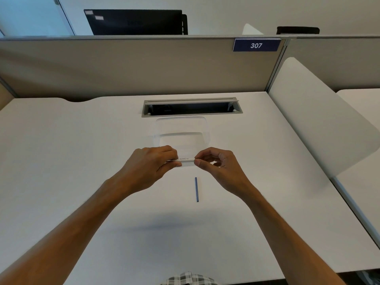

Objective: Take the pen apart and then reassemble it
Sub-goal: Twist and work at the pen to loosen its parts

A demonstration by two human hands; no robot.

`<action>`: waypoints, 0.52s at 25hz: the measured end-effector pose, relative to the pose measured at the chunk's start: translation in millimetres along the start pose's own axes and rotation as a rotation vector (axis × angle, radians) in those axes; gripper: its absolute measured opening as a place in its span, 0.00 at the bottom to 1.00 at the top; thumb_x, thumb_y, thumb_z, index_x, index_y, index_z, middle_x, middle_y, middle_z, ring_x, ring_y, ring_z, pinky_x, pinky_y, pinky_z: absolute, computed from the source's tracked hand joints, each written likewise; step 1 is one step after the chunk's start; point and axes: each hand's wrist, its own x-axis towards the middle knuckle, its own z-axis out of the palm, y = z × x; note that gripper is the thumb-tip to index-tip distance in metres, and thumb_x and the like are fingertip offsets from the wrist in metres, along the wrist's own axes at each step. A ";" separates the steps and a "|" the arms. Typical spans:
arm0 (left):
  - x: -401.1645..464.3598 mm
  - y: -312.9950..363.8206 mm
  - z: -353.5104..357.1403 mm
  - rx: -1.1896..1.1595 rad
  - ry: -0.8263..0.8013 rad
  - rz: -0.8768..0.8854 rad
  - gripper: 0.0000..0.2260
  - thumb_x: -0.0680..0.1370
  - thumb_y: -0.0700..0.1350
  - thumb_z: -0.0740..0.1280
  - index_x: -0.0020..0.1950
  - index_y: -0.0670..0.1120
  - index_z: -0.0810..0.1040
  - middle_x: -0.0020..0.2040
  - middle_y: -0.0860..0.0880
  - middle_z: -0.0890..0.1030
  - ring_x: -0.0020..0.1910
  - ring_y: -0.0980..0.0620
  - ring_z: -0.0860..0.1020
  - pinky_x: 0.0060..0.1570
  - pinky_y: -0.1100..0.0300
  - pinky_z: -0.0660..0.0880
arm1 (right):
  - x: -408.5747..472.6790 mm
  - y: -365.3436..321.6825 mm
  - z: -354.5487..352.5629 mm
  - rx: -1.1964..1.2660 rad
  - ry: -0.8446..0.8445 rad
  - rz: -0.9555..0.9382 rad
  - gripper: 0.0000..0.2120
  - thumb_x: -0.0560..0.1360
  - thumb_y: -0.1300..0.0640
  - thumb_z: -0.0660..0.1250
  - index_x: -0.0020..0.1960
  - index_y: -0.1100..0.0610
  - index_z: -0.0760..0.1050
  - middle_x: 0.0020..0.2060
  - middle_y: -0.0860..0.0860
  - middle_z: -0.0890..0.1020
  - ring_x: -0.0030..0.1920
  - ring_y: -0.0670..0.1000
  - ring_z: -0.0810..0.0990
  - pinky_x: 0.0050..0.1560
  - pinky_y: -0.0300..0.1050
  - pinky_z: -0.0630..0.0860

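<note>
I see open desk either side; a clear container stands just behind the hands, a blue refill lies before them.

The left hand covers one end of the white pen barrel, and its dark print is too blurred to read. Both forearms run off the bottom edge, and the desk is cut at left.
</note>
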 end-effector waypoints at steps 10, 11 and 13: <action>-0.4 -0.1 -3.4 0.007 0.007 0.001 0.20 0.78 0.59 0.52 0.51 0.49 0.77 0.50 0.54 0.80 0.35 0.51 0.75 0.35 0.51 0.76 | -0.7 -4.6 -0.4 -0.020 -0.045 0.003 0.11 0.78 0.50 0.67 0.44 0.56 0.83 0.37 0.47 0.85 0.42 0.50 0.83 0.51 0.50 0.78; -0.1 -0.1 -3.8 -0.003 0.009 -0.003 0.19 0.78 0.59 0.52 0.52 0.49 0.77 0.50 0.54 0.80 0.35 0.51 0.75 0.35 0.51 0.76 | -0.6 -4.9 -1.1 -0.026 -0.046 0.000 0.10 0.78 0.50 0.68 0.44 0.55 0.83 0.37 0.47 0.85 0.43 0.50 0.83 0.52 0.50 0.78; 0.5 0.1 -3.8 -0.008 0.016 -0.006 0.18 0.78 0.59 0.53 0.51 0.50 0.77 0.49 0.55 0.80 0.35 0.52 0.75 0.35 0.53 0.76 | -0.4 -4.2 -2.7 -0.037 -0.044 -0.003 0.06 0.78 0.52 0.69 0.46 0.54 0.82 0.39 0.46 0.85 0.44 0.48 0.82 0.50 0.49 0.79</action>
